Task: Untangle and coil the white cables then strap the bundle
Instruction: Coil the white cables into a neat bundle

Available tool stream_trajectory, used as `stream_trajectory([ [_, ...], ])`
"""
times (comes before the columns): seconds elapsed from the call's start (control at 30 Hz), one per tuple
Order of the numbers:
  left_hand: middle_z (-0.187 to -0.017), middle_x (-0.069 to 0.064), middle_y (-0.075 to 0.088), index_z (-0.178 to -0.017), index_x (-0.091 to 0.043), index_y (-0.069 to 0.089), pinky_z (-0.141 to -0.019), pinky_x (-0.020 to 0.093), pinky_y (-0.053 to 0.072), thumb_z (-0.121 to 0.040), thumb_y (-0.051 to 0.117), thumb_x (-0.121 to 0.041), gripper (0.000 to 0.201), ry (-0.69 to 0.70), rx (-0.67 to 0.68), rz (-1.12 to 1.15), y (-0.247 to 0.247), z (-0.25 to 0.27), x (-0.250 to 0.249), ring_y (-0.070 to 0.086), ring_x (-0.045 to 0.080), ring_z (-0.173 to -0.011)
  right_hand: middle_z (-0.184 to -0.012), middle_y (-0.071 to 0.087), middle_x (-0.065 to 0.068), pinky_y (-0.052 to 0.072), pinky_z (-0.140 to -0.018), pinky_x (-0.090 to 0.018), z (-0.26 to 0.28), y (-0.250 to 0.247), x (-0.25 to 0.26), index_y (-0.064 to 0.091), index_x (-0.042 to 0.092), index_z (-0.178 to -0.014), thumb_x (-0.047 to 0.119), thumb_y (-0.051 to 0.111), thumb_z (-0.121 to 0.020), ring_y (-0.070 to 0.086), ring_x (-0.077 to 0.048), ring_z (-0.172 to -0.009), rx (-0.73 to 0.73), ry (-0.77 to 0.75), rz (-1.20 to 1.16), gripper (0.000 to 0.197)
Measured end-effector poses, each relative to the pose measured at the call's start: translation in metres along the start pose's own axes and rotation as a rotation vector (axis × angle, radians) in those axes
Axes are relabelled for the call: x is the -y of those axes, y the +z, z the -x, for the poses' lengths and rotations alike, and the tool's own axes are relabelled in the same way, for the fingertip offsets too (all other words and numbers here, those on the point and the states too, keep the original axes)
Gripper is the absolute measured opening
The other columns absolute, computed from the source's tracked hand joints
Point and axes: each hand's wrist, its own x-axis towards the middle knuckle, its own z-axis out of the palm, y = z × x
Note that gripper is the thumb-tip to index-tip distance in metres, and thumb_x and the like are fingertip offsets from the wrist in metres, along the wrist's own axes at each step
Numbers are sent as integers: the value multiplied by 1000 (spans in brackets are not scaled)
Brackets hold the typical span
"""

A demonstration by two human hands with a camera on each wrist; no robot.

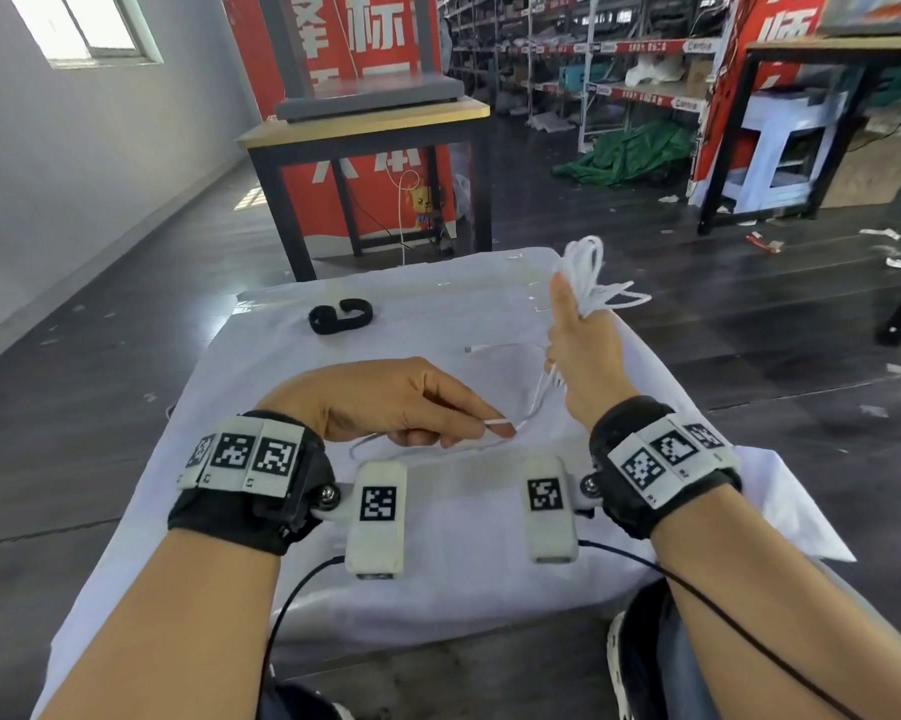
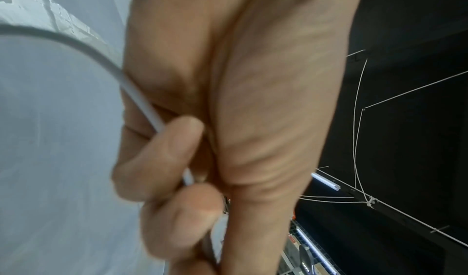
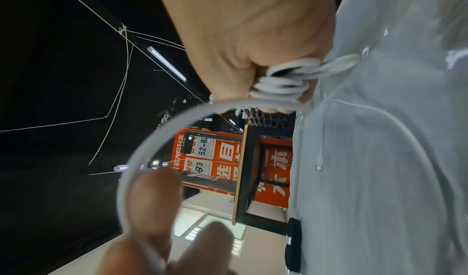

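Note:
My right hand is raised over the table's right side and grips a coil of white cable, whose loops stick out above the thumb. The right wrist view shows the coil packed in the curled fingers. A loose strand runs down from it to my left hand, which pinches it just above the cloth. In the left wrist view, the fingers curl round that cable. The free end with its connector lies on the cloth. A black strap lies at the far left.
The table wears a white cloth that hangs over its edges. Behind it stands a wooden table with black legs. Dark floor with scattered litter surrounds both. Shelving fills the back right.

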Motion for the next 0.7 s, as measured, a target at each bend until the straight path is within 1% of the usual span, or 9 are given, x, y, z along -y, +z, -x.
stream_trajectory([
  [0.07, -63, -4, 49, -110, -21, 73, -47, 18, 25, -92, 60, -16, 23, 69, -52, 46, -1, 1, -2, 30, 10, -52, -55, 42, 2, 38, -60, -32, 6, 5, -2, 50, 17, -69, 63, 47, -88, 41, -16, -51, 129, 1, 132, 50],
  [0.13, -64, -3, 50, -106, -22, 74, -45, 15, 26, -90, 60, -18, 22, 121, -144, 92, -2, 1, -1, 31, 8, -49, -58, 44, -1, 40, -60, -32, 13, 7, -1, 51, 12, -72, 61, 44, -91, 41, -16, -52, 282, 52, 216, 53],
  [0.23, -63, -4, 52, -107, -21, 73, -43, 14, 25, -91, 59, -18, 21, 175, -348, 134, -4, -4, 1, 31, 6, -46, -65, 49, -4, 38, -46, -22, 22, 12, 0, 53, 11, -80, 56, 47, -92, 41, -11, -45, 483, 148, 250, 47],
  [0.3, -65, -5, 52, -107, -19, 73, -44, 15, 25, -94, 58, -17, 20, 189, -479, 126, -6, -7, 1, 30, 8, -48, -64, 52, -5, 34, -37, -17, 26, 14, 0, 54, 9, -84, 44, 48, -96, 38, -8, -37, 561, 229, 242, 38],
  [0.37, -67, -6, 57, -105, -17, 74, -45, 16, 26, -94, 59, -17, 18, 195, -584, 148, -6, -10, 1, 29, 9, -49, -61, 53, -4, 33, -36, -16, 31, 17, 1, 55, 8, -86, 44, 42, -99, 37, -7, -35, 609, 274, 233, 41],
  [0.43, -71, -8, 62, -100, -18, 74, -47, 15, 30, -92, 63, -19, 14, 200, -687, 154, -7, -13, 3, 31, 6, -47, -62, 55, -5, 34, -37, -16, 34, 18, 2, 58, 7, -85, 69, 32, -90, 40, -9, -37, 618, 298, 196, 67],
  [0.5, -77, -10, 67, -94, -21, 75, -49, 15, 35, -90, 66, -21, 10, 193, -798, 146, -9, -15, 7, 37, 3, -47, -62, 56, -7, 36, -40, -18, 35, 18, 5, 60, 6, -84, 83, 20, -80, 44, -11, -41, 625, 310, 181, 87],
  [0.6, -84, -11, 72, -87, -26, 75, -51, 16, 38, -88, 68, -21, 8, 200, -901, 132, -11, -18, 12, 44, 2, -52, -63, 57, -5, 38, -45, -20, 39, 18, 8, 61, 8, -86, 86, 24, -75, 47, -12, -47, 661, 286, 229, 88],
  [0.7, -83, -16, 70, -88, -26, 75, -53, 10, 39, -87, 69, -21, 8, 216, -936, 78, -11, -20, 13, 49, -5, -52, -64, 59, 0, 39, -50, -20, 41, 18, 8, 62, 11, -88, 81, 37, -77, 48, -14, -57, 715, 229, 381, 75],
])
